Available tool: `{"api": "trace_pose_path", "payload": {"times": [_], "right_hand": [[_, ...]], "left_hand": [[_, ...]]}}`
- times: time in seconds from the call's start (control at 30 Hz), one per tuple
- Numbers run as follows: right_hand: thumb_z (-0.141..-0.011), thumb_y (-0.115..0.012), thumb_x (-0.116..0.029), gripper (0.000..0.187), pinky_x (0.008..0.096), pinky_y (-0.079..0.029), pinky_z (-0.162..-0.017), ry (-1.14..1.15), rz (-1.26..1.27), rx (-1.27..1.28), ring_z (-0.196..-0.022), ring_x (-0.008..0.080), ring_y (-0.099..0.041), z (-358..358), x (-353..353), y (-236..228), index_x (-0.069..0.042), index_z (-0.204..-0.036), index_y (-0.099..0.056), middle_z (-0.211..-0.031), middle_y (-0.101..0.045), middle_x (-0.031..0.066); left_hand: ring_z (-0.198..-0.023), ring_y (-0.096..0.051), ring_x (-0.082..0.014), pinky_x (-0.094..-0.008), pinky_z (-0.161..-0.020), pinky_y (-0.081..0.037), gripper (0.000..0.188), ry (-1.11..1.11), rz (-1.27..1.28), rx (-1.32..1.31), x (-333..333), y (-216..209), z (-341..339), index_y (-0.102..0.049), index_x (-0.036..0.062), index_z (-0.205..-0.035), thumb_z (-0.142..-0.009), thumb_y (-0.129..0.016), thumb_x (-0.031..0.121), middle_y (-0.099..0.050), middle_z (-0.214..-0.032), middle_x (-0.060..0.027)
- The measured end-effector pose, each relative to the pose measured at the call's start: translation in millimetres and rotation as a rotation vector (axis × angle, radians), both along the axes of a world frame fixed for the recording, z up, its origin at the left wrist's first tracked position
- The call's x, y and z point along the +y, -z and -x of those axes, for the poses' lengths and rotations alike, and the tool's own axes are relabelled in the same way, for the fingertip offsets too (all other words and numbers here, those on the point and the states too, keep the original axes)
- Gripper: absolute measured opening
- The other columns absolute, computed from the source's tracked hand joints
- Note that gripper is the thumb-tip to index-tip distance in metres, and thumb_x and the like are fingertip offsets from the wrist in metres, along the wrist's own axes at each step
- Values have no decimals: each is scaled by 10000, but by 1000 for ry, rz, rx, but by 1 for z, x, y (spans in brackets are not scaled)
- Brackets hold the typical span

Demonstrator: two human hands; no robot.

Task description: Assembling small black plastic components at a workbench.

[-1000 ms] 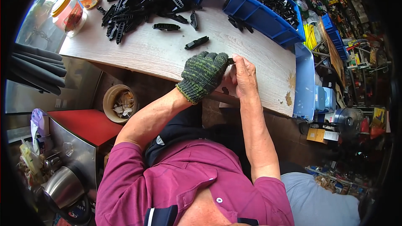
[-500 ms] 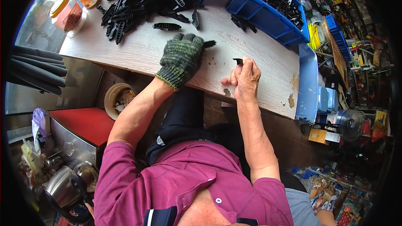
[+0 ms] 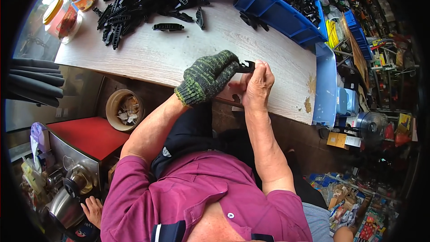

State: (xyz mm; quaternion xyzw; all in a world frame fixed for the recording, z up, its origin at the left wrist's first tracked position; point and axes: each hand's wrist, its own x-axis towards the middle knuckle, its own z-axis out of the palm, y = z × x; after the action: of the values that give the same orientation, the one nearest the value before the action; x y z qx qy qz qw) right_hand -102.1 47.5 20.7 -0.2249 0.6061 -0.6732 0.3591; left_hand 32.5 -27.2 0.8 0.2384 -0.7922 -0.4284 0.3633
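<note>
My left hand point(image 3: 209, 75), in a green and black knitted glove, is closed on a black plastic part point(image 3: 242, 68) that pokes out past its fingertips. Bare and pinched, my right hand point(image 3: 259, 85) has a small black plastic piece at its thumb and fingers. The two pieces meet between my hands, over the table's near edge; whether they are joined cannot be made out. Farther off lie a slatted black part point(image 3: 168, 27) and another black part point(image 3: 199, 18), beside a large pile of black parts point(image 3: 134, 6).
Two blue crates stand at the back; the right crate point(image 3: 280, 11) holds many small black pieces, and several more point(image 3: 253, 20) lie before it. Lidded jars point(image 3: 62, 20) stand at the left. A bucket point(image 3: 125, 110) is below the table. Another person's hand point(image 3: 93, 210) is near a kettle point(image 3: 67, 208).
My left hand has moved right and slightly nearer, bringing its black part against the piece in my right hand. The other person's hand has come further into view at lower left.
</note>
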Motion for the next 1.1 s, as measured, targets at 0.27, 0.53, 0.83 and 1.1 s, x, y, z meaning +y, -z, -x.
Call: {"api": "trace_pose_path", "payload": {"times": [0.27,0.53,0.83,1.1], "right_hand": [[-1001,-510,-192,245,254,-370,-463,65,102,157,-525,60,-429,7,6,18,-99,-775,-508,-644,-479,-32],[-989,-511,-195,271,261,-359,-432,123,89,26,-506,74,-404,4,6,16,-103,-740,-458,-640,-425,-39],[-1020,-489,-225,254,294,-476,-372,41,10,32,-394,126,-452,-4,8,2,-55,-832,-477,-547,-469,18],[-994,-534,-169,284,252,-351,-457,107,91,235,-504,59,-418,5,7,14,-97,-729,-463,-586,-466,-28]], "left_hand": [[-971,-685,-305,-411,-843,-526,318,-143,-217,79,32,-1,31,-579,65,-1288,-1007,-536,206,-681,-1086,-175],[-899,-666,-343,-433,-787,-521,251,-168,159,107,23,12,30,-611,54,-1202,-987,-546,167,-668,-983,-166],[-948,-645,-370,-452,-810,-520,242,-133,-110,41,18,6,19,-624,35,-1162,-992,-530,179,-650,-1103,-172],[-827,-680,-369,-446,-717,-518,225,-271,-217,68,40,-3,46,-615,58,-1181,-1000,-524,157,-691,-919,-183]]}}
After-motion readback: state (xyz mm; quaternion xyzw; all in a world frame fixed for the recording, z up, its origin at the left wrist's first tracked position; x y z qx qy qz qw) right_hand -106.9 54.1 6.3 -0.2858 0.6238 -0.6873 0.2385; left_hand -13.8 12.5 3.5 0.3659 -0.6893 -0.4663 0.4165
